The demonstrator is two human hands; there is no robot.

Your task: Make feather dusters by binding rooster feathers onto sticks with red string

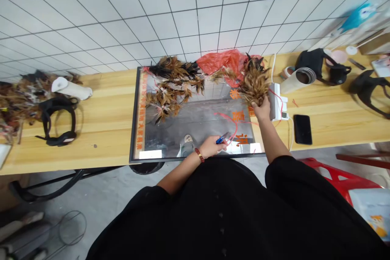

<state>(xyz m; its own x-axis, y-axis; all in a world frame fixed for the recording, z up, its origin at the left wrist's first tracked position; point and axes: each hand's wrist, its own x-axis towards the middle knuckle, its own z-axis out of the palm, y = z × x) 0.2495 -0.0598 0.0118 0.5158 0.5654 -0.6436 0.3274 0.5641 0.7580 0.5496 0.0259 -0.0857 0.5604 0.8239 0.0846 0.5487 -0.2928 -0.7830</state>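
My left hand (211, 147) is closed near the front edge of a black-framed mirror panel (198, 107). It holds a small blue-handled cutting tool (219, 140), whose exact kind is too small to tell. Pinkish-red string (234, 124) loops beside these fingers and trails right across the panel. On the right, my right hand (262, 109) grips the lower end of a bundle of brown feathers (256, 83); its dark tips point toward the wall. Looser feather clumps (167, 99) lie on the panel's left half, with another row of feathers (173, 68) behind them.
A red plastic bag (224, 64) lies against the tiled wall. Right of the panel are a white power strip (276, 101), a paper roll (298, 79), a phone (302, 129) and black straps (326, 67). A black headset (57, 122) and more feathers (30, 93) sit at left.
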